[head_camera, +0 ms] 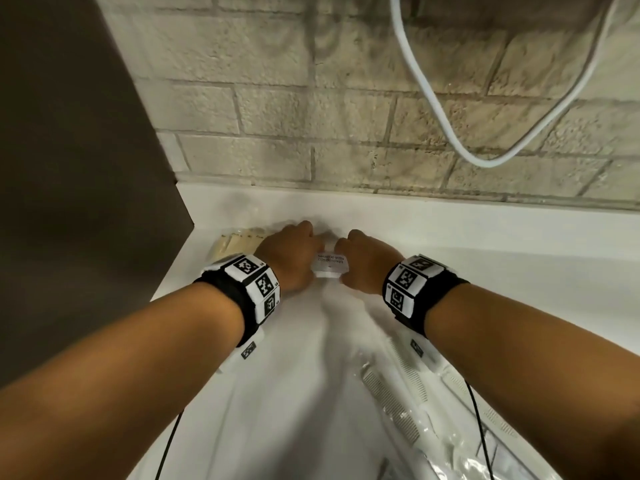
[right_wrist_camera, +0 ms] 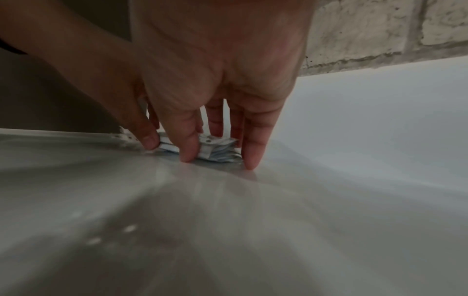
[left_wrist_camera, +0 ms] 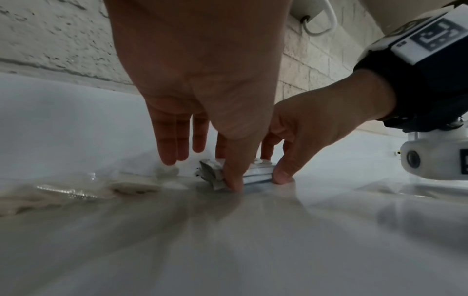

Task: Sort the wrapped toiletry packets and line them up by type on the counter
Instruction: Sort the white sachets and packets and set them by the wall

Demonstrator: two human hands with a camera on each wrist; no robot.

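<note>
- A stack of white shampoo packets (head_camera: 329,266) is lying flat on the white counter (head_camera: 450,233), at centre frame in the head view; black lettering is showing on the top packet.
- Cream-coloured packets (head_camera: 239,242) are lying side by side in a row, left of centre near the counter's left edge.
- Clear-wrapped combs (head_camera: 398,396) are lying at lower right, overlapping and angled diagonally.

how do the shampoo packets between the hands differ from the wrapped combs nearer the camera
The shampoo packets are small, opaque white with printed text, piled near the wall; the wrapped combs are long, in clear film, lying nearer the front. The left hand and right hand pinch the shampoo packets; the wrapped combs lie untouched. Both rest on the white counter.
</note>
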